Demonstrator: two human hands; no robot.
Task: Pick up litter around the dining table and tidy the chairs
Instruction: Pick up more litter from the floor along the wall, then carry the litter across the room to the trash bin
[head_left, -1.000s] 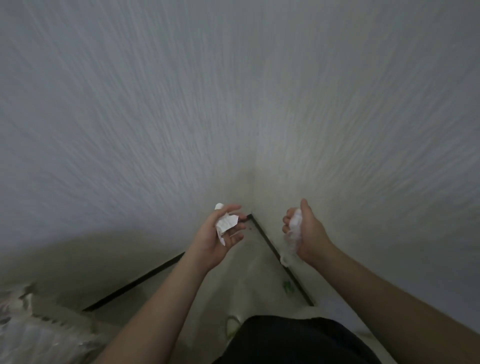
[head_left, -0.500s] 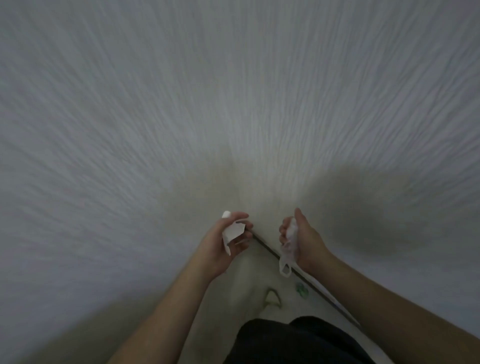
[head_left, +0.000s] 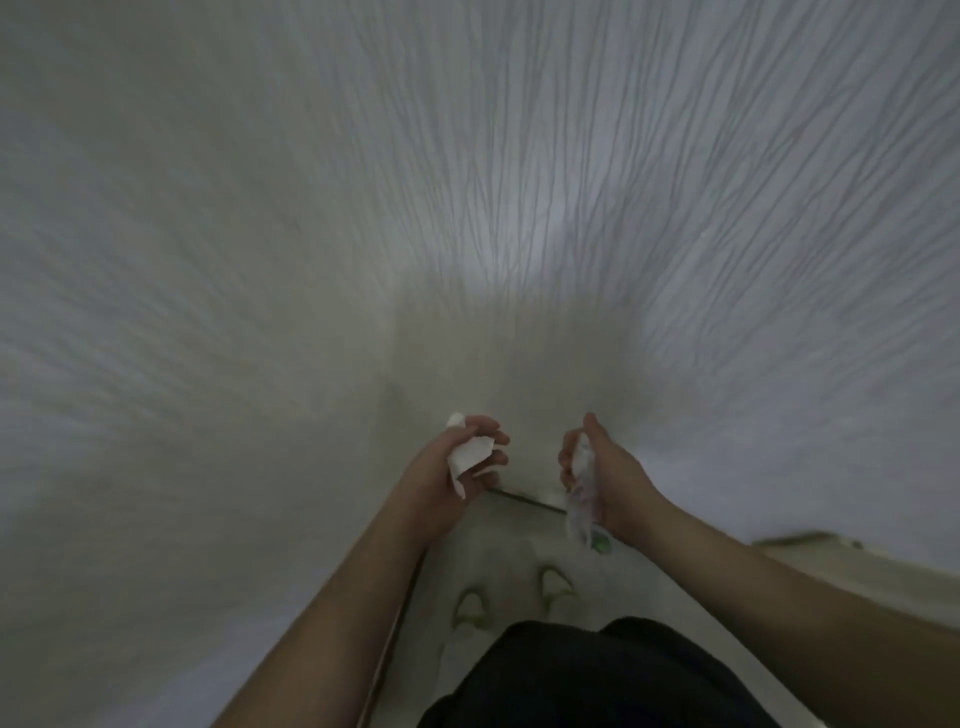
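Since the frame a second earlier, the dark baseboard line (head_left: 524, 500) that had met in a corner between the hands had been reduced to a short strip, and two pale shoe tips (head_left: 555, 584) had come into sight below the hands. The left hand (head_left: 451, 467) was held with fingers curled round a white crumpled paper scrap (head_left: 468, 453), stiff and sharply creased, one torn corner poking out beneath the palm and a small tuft above the thumb. To the right of that paper, apart from it, the right hand (head_left: 605, 475) was closed on a thin, translucent plastic wrapper (head_left: 583, 491), limp and wrinkled, its loose end hanging below the fist. A small green object (head_left: 601, 543) was seen on the floor just beneath the wrapper's end; what it was could not be told. Behind the paper, a pale wall (head_left: 519, 208) with fine rippled vertical texture was smeared by motion blur.
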